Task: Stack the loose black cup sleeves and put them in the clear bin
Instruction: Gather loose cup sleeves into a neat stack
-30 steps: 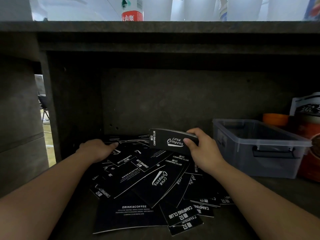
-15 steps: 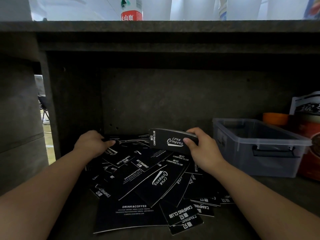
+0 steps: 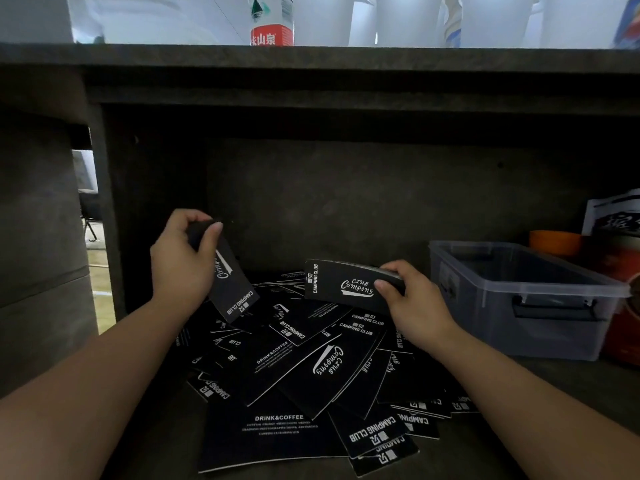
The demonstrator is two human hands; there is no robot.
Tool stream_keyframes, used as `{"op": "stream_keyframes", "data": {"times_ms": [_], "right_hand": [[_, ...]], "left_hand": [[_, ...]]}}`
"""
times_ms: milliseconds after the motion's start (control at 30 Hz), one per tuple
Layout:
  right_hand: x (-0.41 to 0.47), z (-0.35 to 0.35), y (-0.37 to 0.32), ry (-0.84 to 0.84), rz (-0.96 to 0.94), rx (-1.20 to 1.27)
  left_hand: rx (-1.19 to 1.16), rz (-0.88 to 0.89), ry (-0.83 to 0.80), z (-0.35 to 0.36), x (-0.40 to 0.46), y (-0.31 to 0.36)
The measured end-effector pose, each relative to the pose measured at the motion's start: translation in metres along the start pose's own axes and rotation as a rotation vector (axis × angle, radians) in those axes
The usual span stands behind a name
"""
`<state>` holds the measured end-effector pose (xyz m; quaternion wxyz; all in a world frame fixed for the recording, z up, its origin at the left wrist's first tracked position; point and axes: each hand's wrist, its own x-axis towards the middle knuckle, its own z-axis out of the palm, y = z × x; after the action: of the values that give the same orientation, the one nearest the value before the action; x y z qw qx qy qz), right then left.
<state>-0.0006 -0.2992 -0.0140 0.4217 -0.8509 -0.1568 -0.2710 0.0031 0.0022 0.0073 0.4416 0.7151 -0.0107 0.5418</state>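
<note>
Looked like a café back counter: white paper cups (image 3: 408, 19) above the dark shelf (image 3: 311, 57), branded coffee sleeves (image 3: 277, 420) underneath.

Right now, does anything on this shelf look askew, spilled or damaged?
Only the expected mess: loose black cup sleeves lie fanned at all angles, overlapping, on the shelf floor. The left hand holds one, the right hand a small stack. The clear bin stands upright; no damage shows.

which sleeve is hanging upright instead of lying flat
The sleeve pinched by the left hand, dangling lengthwise above the pile; the right hand holds its stack sideways.
</note>
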Motion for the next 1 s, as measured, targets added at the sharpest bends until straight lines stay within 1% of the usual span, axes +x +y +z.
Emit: {"op": "stream_keyframes", "data": {"times_ms": [100, 167, 233, 300, 433, 800, 1000], "right_hand": [[0.0, 0.0, -0.001, -0.002, 0.005, 0.007], [0.0, 0.0, -0.001, -0.007, 0.011, 0.015], [0.0, 0.0, 0.0, -0.008, 0.013, 0.02], [0.0, 0.001, 0.0, -0.008, 0.012, 0.019], [0.0, 0.0, 0.002, -0.005, 0.013, 0.019], [0.0, -0.001, 0.001, -0.009, 0.0, 0.01], [0.0, -0.001, 0.001, -0.003, 0.011, 0.012]], "left_hand": [[-0.032, -0.002, -0.121, 0.0, -0.003, 0.004], [-0.157, -0.035, -0.248, 0.001, -0.007, 0.008], [-0.181, -0.065, -0.387, 0.006, -0.011, 0.007], [-0.114, -0.074, -0.497, 0.011, -0.012, 0.002], [0.102, -0.044, -0.64, 0.017, -0.013, -0.01], [0.186, 0.004, -0.727, 0.016, -0.017, -0.005], [0.102, 0.023, -0.692, 0.017, -0.019, -0.004]]}}
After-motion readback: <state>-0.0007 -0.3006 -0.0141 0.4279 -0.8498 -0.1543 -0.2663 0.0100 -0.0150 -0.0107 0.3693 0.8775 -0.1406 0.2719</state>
